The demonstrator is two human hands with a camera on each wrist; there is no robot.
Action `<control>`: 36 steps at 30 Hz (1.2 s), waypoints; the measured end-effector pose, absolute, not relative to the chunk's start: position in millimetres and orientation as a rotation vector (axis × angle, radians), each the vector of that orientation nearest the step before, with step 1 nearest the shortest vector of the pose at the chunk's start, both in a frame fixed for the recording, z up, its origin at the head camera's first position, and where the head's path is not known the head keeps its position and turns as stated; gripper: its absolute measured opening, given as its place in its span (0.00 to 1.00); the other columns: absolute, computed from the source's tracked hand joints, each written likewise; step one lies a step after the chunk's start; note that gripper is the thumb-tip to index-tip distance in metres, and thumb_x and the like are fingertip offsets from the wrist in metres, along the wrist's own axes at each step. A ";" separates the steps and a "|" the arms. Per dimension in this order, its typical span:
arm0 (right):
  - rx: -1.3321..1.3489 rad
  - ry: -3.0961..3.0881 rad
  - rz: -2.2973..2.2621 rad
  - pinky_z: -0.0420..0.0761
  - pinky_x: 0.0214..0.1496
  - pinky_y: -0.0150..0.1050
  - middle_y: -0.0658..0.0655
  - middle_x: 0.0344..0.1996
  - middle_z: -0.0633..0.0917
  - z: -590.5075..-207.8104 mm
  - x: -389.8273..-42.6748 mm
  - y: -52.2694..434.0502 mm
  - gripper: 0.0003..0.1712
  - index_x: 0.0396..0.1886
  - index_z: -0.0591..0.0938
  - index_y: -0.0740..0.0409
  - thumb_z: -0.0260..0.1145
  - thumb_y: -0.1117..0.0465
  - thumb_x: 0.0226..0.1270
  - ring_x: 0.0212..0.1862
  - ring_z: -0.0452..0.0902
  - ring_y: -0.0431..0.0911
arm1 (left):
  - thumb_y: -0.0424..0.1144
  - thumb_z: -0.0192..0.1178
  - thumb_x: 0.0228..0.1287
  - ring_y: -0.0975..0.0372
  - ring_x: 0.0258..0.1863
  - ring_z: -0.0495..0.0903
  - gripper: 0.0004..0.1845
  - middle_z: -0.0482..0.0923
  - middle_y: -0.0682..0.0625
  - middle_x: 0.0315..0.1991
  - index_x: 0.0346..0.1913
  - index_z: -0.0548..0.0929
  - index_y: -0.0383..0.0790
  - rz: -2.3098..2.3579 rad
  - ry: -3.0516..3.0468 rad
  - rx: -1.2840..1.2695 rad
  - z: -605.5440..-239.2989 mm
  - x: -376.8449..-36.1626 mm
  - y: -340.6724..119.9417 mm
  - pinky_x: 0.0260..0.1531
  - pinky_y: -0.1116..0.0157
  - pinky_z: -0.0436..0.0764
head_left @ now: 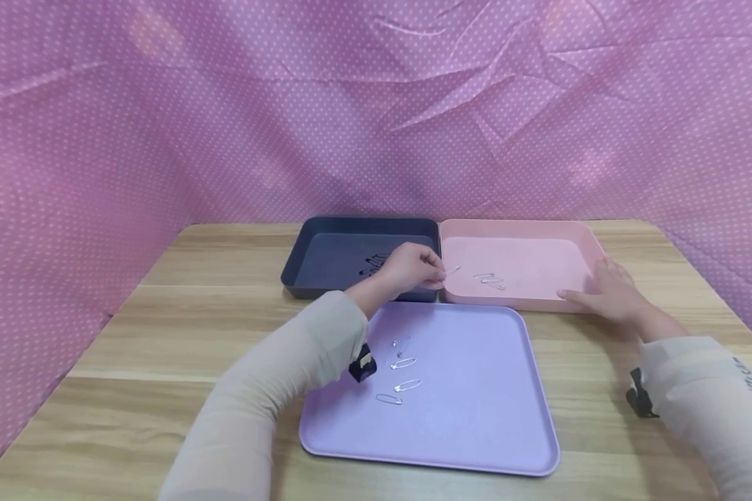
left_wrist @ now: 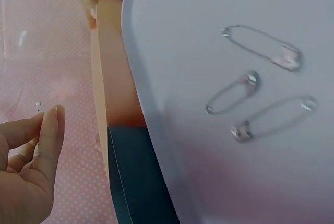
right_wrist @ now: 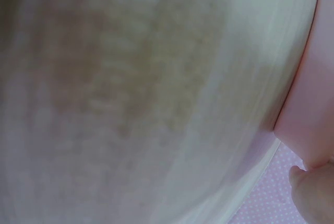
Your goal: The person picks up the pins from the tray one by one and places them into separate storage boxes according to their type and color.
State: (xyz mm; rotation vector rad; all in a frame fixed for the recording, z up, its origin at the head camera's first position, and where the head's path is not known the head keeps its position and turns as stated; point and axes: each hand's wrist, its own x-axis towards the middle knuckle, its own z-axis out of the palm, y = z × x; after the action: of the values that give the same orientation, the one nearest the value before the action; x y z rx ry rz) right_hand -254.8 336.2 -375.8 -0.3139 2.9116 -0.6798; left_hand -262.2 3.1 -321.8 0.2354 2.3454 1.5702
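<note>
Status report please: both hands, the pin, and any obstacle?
Left hand pinches a safety pin over pink tray. Right hand rests on that tray's rim. Nothing in the way.

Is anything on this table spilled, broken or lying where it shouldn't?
Nothing stands out. The silver safety pins lie loose on the flat lilac plastic tray, two more lie in the pink tray, dark ones in the grey tray. The left hand pinches one pin; the right hand rests on the pink tray's edge.

Head view looks down over all 3 trays; left wrist view sits close beside the fingers [left_wrist: 49, 130], sharing the lilac tray [left_wrist: 172, 20]; right wrist view blurs against tabletop
</note>
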 end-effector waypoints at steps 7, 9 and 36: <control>-0.313 2.913 -0.667 0.28 0.57 0.57 0.83 0.55 0.31 -376.0 -254.4 337.7 0.59 0.54 0.34 0.87 0.52 0.40 0.57 0.58 0.23 0.70 | 0.23 0.60 0.48 0.60 0.25 0.79 0.03 0.76 0.43 0.26 0.28 0.78 0.28 1.675 2.302 0.203 -324.3 -272.9 24.1 0.26 0.73 0.77; -0.320 2.919 -0.670 0.28 0.57 0.57 0.83 0.55 0.32 -376.0 -254.4 337.9 0.59 0.54 0.34 0.87 0.53 0.40 0.57 0.58 0.24 0.70 | 0.23 0.60 0.48 0.59 0.26 0.80 0.04 0.77 0.44 0.27 0.29 0.79 0.29 1.693 2.302 0.181 -327.5 -276.7 29.2 0.26 0.73 0.77; -0.275 2.900 -0.691 0.29 0.57 0.59 0.81 0.56 0.30 -377.1 -254.9 336.2 0.60 0.56 0.32 0.85 0.53 0.39 0.56 0.59 0.23 0.69 | 0.26 0.61 0.45 0.67 0.24 0.74 0.05 0.79 0.53 0.25 0.27 0.82 0.38 1.424 2.645 0.227 -363.3 -317.8 84.0 0.24 0.78 0.72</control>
State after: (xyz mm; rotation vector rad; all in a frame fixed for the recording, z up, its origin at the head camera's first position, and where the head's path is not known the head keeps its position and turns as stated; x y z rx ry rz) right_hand -254.9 336.2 -377.1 -0.2750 2.8995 -0.6911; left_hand -317.8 84.0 -363.3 0.2272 2.6451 1.4238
